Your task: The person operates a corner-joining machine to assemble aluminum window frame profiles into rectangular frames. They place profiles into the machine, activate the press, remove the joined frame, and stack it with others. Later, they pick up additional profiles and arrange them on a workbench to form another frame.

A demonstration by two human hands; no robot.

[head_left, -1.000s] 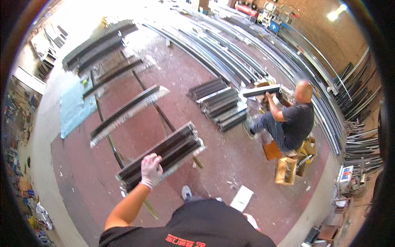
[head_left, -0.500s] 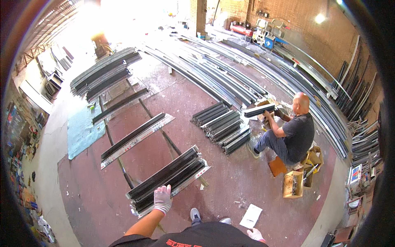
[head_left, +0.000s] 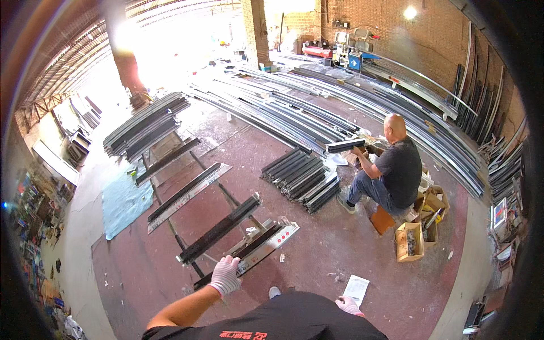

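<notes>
Fingers of the left hand [head_left: 225,276] are gripping the labelled profile [head_left: 271,245] at the near edge of the rack [head_left: 228,194], beside a black profile [head_left: 221,229], while the right hand [head_left: 349,306], its grip impossible to tell, is hanging near white paper [head_left: 357,288].

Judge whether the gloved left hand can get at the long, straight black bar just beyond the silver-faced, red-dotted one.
Probably yes: nothing visible covers the black bar, and the left hand is close by. The silver-faced, red-dotted bar lies between them, so the hand would likely reach over it.
</notes>
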